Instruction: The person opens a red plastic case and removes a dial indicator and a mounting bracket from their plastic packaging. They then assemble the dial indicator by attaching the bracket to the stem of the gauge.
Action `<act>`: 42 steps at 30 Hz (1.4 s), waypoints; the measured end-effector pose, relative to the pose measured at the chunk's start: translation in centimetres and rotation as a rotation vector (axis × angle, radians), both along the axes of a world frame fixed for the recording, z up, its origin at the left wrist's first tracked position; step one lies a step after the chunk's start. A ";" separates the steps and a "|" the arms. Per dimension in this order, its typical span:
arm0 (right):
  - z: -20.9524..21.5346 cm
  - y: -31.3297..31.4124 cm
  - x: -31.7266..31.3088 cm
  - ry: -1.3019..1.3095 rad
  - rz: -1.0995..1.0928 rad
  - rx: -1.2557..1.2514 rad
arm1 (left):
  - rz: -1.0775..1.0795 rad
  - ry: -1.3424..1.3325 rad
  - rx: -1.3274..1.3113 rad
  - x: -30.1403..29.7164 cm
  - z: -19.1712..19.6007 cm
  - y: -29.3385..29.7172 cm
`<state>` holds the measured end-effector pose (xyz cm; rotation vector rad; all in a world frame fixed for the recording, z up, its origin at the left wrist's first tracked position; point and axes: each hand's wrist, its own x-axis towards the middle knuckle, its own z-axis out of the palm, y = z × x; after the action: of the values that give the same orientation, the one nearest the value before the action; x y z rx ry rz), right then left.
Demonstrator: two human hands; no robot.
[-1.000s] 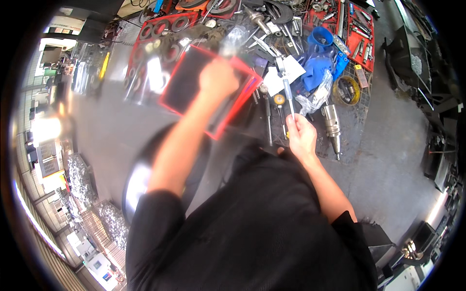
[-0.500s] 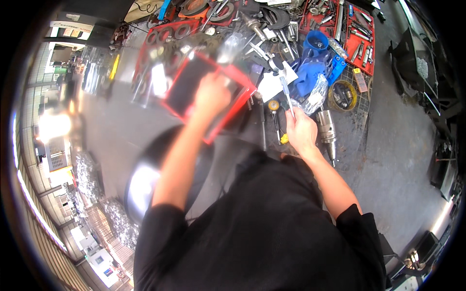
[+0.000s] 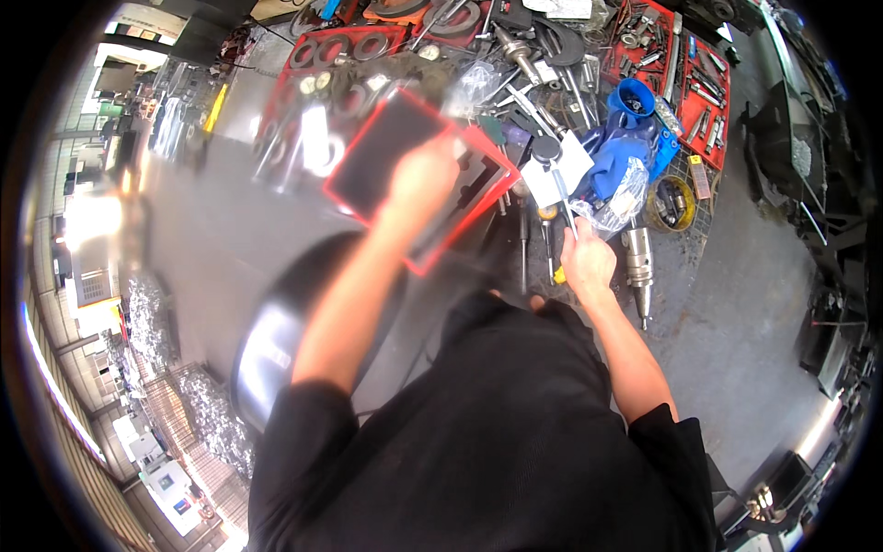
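My left hand [image 3: 425,179] is closed on an open red case [image 3: 477,201] lined in dark grey, held above the bench; its fingers are smeared by motion. In my right hand [image 3: 589,261] is a slim metal-stemmed tool [image 3: 563,198] with a round black head, its kind not clear. The fingers wrap round the lower stem, and the head points away from me over a white sheet of paper [image 3: 572,166]. Just left of that hand lies a dial gauge [image 3: 548,217]. To its right rests a steel tool holder [image 3: 638,267] with a tapered end.
Blue gloves [image 3: 610,166], a blue cup [image 3: 632,96] and a yellow-rimmed tub [image 3: 671,202] stand beyond my right hand. Red trays [image 3: 708,101] of metal parts line the far right. Dark rings [image 3: 372,46] lie at the back. A shiny black rounded object [image 3: 267,354] sits below my left forearm.
The view has shifted, so the bench things appear farther right and slightly lower. The tool in my right hand has turned and shows its round black face. Both hands keep their hold.
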<state>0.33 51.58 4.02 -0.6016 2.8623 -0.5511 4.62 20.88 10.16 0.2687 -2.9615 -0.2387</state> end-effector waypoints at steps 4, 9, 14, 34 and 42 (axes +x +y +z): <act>-0.4 0.1 0.1 -0.011 0.032 0.060 | 0.123 0.227 0.117 0.9 -0.4 0.5; 1.7 -0.2 0.6 -0.040 0.082 0.152 | 0.125 0.326 0.226 2.3 -0.1 1.2; 2.6 -0.6 1.4 -0.009 0.073 0.199 | 0.036 0.406 0.298 3.8 0.3 2.5; 6.9 -16.2 0.7 0.076 0.377 -0.494 | 0.127 0.365 0.369 9.9 -1.4 5.3; 5.9 -21.4 -1.3 -0.057 0.485 -0.101 | 0.259 0.423 0.399 8.9 -2.0 6.4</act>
<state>-0.97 30.22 9.92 -1.2242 2.5083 -0.6140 13.56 27.25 8.19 0.5662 -2.4117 -0.7488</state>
